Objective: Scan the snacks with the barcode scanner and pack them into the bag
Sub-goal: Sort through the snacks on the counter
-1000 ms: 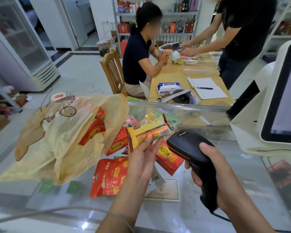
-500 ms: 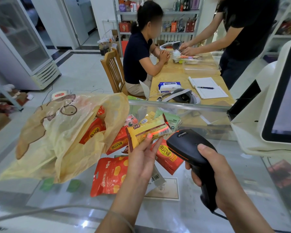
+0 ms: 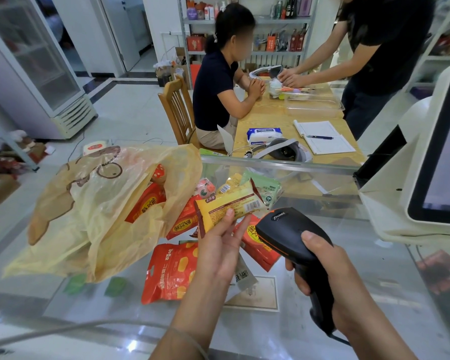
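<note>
Roughly midway. Left hand (image 3: 218,245) pinches yellow snack (image 3: 229,207) just right of bag (image 3: 94,216), barcode up. Right hand (image 3: 330,289) grips scanner (image 3: 294,237), its head beside the snack. Red pack (image 3: 146,203) already inside bag. Several packs (image 3: 169,271) lie loose right of bag, likely unpacked.

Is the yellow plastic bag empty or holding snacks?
Holding snacks: a red packet shows inside the open mouth of the bag, partly seen through the thin plastic.
</note>
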